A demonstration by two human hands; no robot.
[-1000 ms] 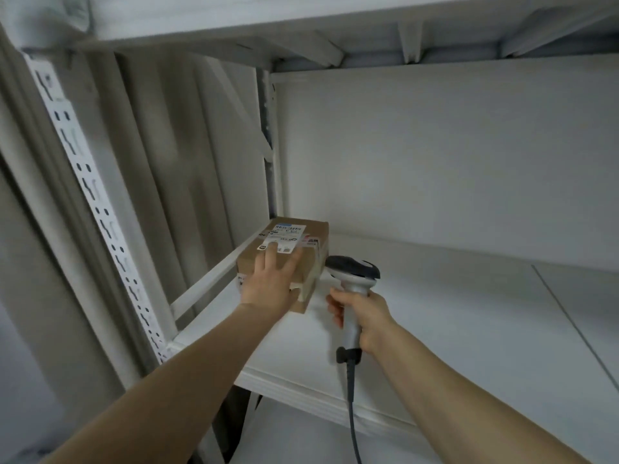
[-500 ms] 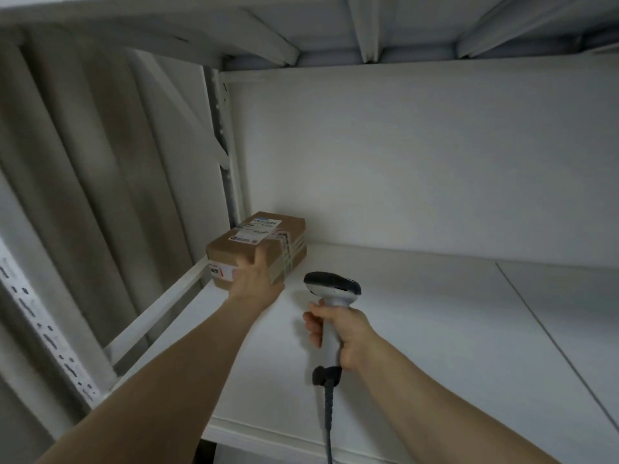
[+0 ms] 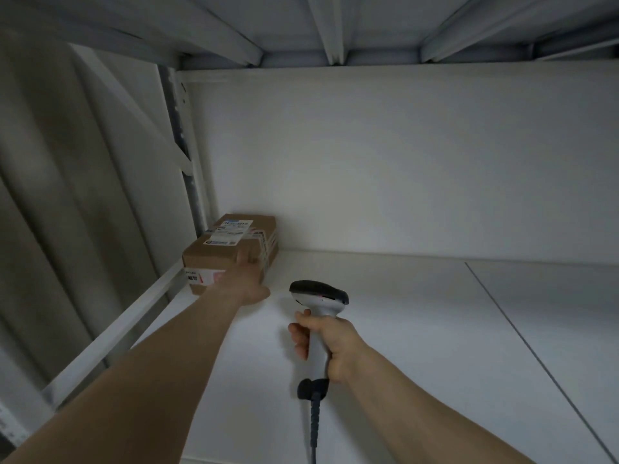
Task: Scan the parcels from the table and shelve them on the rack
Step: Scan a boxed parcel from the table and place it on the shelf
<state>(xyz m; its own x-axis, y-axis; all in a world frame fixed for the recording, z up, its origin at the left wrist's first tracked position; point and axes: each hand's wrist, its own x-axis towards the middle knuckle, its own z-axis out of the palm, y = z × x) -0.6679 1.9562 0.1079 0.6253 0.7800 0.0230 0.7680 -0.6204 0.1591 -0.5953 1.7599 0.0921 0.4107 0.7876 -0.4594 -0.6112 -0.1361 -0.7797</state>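
Cardboard-brown, the parcel (image 3: 214,259) sits at the far left corner of the white shelf (image 3: 402,329), pushed close to the back wall (image 3: 385,162) and just beside the rack's perforated upright (image 3: 192,195). A white shipping label (image 3: 231,231) lies on its top, and a red-and-white sticker (image 3: 204,276) shows on the near face. The person's left hand (image 3: 249,279) reaches out flat to the box's near right corner, fingers extended and pressing against it rather than curling round it, though they are a little blurred. The right hand (image 3: 330,343) hovers over the middle of the shelf, well apart from the parcel, clenched round the pale handle of a barcode scanner (image 3: 318,296). The scanner's dark head points toward the back of the rack, and its grey cable (image 3: 314,426) hangs straight down from the handle's base. A white side rail (image 3: 134,326) runs along the shelf's left edge, with a beige curtain (image 3: 67,212) hanging beyond it. Overhead, the ribs of the upper shelf (image 3: 330,25) close in the bay.
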